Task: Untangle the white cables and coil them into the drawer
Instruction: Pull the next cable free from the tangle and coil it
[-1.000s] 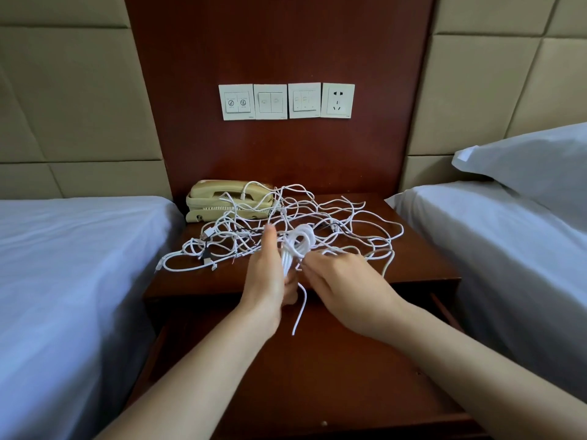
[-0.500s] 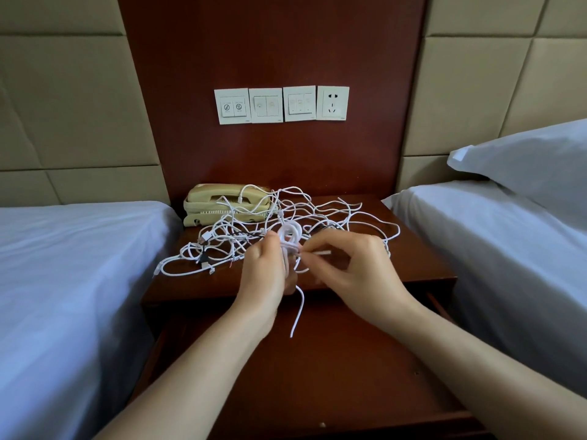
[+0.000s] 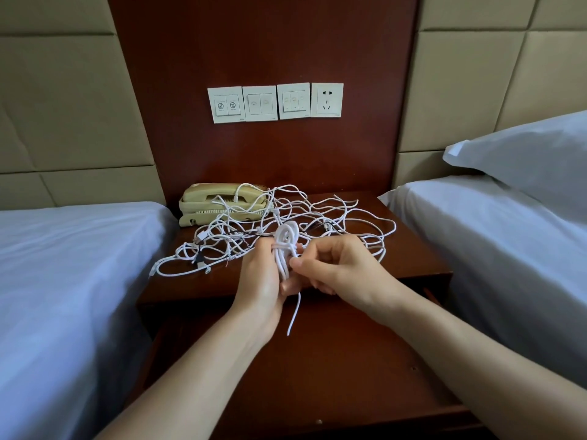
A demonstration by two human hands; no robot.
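Lying beneath both hands is the open drawer [image 3: 333,369]. Beyond the hands, the tangled white cables [image 3: 343,217] cover the nightstand top [image 3: 422,258], reaching the beige telephone [image 3: 219,201] beyond the left hand [image 3: 260,284]. The left hand grips a coiled cable [image 3: 285,242], fingers curled round it; the right hand [image 3: 343,271] pinches a strand of it. Its loose end [image 3: 293,315] hangs below.

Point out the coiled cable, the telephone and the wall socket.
coiled cable [image 3: 280,236], head view, on its top loop
telephone [image 3: 198,198], head view, on the handset's left end
wall socket [image 3: 327,100], head view, middle of its plate
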